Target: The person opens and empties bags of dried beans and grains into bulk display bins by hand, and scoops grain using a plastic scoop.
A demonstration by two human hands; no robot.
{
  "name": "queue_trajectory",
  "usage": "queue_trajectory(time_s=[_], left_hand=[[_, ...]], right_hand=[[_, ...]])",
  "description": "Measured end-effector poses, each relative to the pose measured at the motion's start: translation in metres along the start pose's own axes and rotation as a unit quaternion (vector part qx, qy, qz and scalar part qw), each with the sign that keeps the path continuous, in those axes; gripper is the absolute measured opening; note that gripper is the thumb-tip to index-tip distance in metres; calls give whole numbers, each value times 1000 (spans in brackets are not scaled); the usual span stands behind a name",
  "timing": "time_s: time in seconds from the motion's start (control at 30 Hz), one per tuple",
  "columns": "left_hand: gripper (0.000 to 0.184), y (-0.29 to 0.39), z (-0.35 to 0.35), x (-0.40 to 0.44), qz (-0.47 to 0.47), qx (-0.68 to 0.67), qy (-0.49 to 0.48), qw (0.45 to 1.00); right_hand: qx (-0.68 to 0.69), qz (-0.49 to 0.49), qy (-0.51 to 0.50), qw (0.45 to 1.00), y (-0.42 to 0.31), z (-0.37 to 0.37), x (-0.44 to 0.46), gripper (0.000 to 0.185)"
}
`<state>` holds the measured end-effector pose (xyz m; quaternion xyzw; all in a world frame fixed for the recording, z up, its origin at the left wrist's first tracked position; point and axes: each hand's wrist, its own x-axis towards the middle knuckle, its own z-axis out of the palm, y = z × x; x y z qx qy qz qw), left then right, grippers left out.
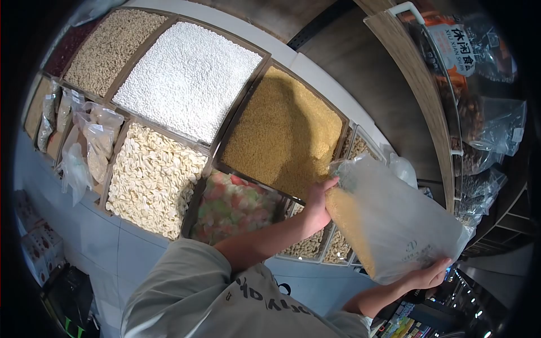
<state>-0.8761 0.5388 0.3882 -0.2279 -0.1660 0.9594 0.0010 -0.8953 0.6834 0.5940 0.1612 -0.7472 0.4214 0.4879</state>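
A translucent plastic bag (403,217) with yellow millet-like grain (350,225) gathered along its left side is held between my hands. My left hand (318,209) is closed on the bag's left edge, beside the grain. Farther right, my right hand (427,274) grips the lower right part of the bag, with its fingers closed. The bag is tilted, and its upper end is partly crumpled. Just beyond my left hand lies a wooden bin of yellow grain (262,132), with a shadow across its surface.
Neighbouring bins hold small white grains (189,76), beige grain (118,48), pale curled flakes (152,174) and red and green wrapped pieces (234,205). Bagged goods (98,138) stand at the left. A wooden shelf edge (420,90) with packaged snacks (499,127) rises at the right.
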Motion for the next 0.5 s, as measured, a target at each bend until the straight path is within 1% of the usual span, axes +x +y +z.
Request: queue_trajectory(time_s=[0.07, 0.13, 0.2, 0.23, 0.33, 0.43, 0.5], left_hand=[[27, -1, -2, 0, -4, -1, -6, 1000], [27, -5, -8, 2, -9, -1, -10, 1000], [37, -12, -13, 8, 17, 13, -18, 1000], [37, -14, -14, 9, 16, 13, -18, 1000], [37, -17, -17, 12, 11, 13, -11, 1000], [39, -19, -20, 15, -9, 3, -26, 1000], [41, -21, -19, 16, -18, 2, -10, 1000]], right_hand=[[3, 15, -11, 1000, 1, -4, -1, 47], [6, 10, -18, 1000, 8, -10, 1, 46], [10, 5, -24, 1000, 10, -12, 1, 46], [9, 7, -22, 1000, 9, -12, 1, 47], [-7, 11, -14, 1000, 10, -15, 1, 47], [-20, 9, -5, 1000, 11, -16, 1, 48], [-19, 3, -1, 1000, 11, -16, 1, 48]])
